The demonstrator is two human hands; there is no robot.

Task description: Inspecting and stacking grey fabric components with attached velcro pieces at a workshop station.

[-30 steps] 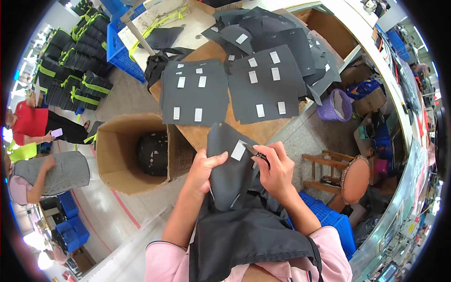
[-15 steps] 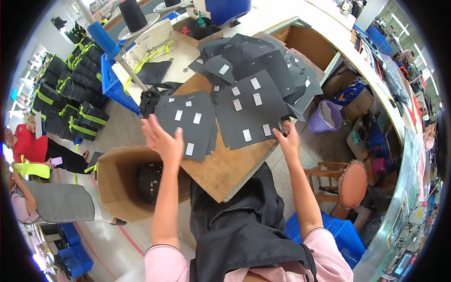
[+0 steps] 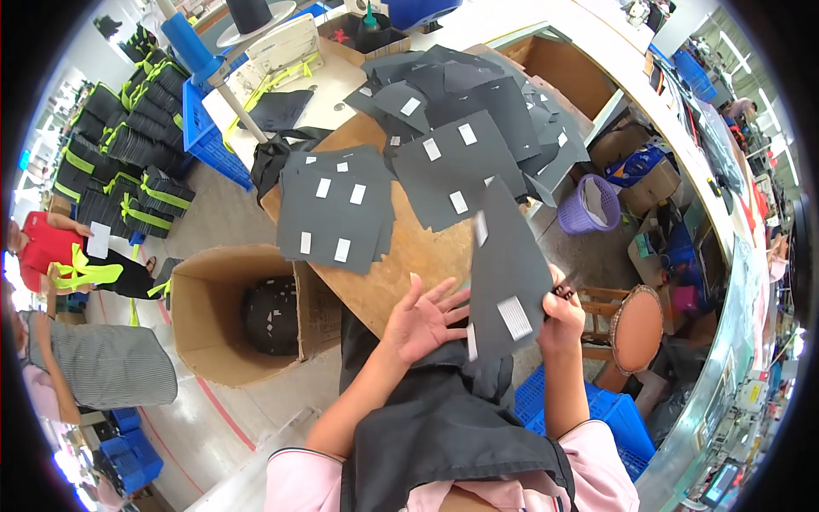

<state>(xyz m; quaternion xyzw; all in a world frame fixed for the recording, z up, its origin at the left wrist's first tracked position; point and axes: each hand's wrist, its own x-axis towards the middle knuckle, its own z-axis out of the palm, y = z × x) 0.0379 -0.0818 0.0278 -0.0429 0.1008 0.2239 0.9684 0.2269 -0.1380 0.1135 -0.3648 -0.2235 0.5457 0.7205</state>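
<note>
Gripped at its edge by my right hand (image 3: pixel 561 320), a black fabric panel (image 3: pixel 509 277) with white rectangular patches hangs tilted above the near corner of the wooden board (image 3: pixel 418 247). A small dark item (image 3: pixel 565 292) also shows at that hand's fingers; its kind is unclear. My left hand (image 3: pixel 426 320) is open, palm up and fingers spread, just left of the panel. On the board's left lies a stack of similar panels (image 3: pixel 337 205). Another stack (image 3: pixel 452 162) lies to the right, partly behind the lifted panel. Beyond them a loose heap of black panels (image 3: pixel 469 90) spreads out.
An open cardboard box (image 3: pixel 213 333) with black pieces inside stands left of the board. At the right are a purple basket (image 3: pixel 589 205) and a round stool (image 3: pixel 637 330). A blue-sleeved pole (image 3: pixel 189 49) rises at the upper left. Two people are at the far left.
My right hand has lifted a panel off the right stack and brought it toward me. My left hand has moved from the left stack down and right, turning palm up.
</note>
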